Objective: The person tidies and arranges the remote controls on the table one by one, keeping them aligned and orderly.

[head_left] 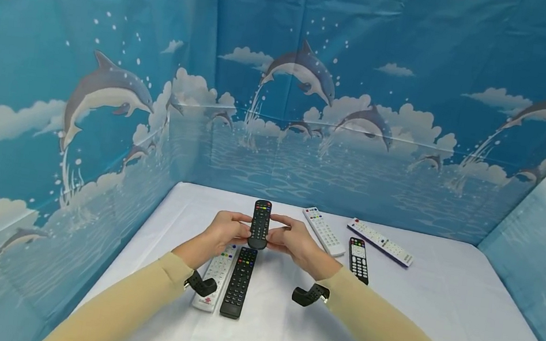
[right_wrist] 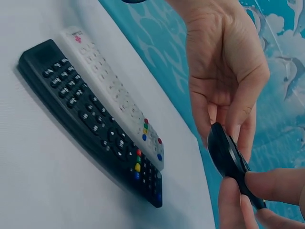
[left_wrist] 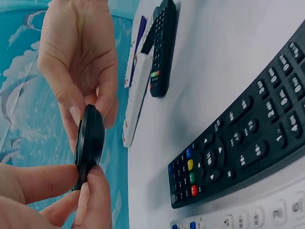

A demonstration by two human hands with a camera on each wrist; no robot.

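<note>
A small black remote control (head_left: 260, 224) is held upright above the table between both hands. My left hand (head_left: 228, 231) pinches its left edge between thumb and fingers. On the opposite edge, my right hand (head_left: 294, 240) pinches it the same way. Both wrist views show the held remote (left_wrist: 90, 138) edge-on, with fingertips on its two faces. Just below the hands lie a longer black remote (head_left: 238, 285) and, to its left, a white remote (head_left: 216, 279) partly covered by the left hand in the head view.
Toward the right lie a white remote (head_left: 324, 232), a black remote with a pale key panel (head_left: 358, 261) and a white remote with purple sides (head_left: 380, 243). A white cloth covers the table (head_left: 440, 322). Dolphin-print curtains (head_left: 306, 158) stand around it.
</note>
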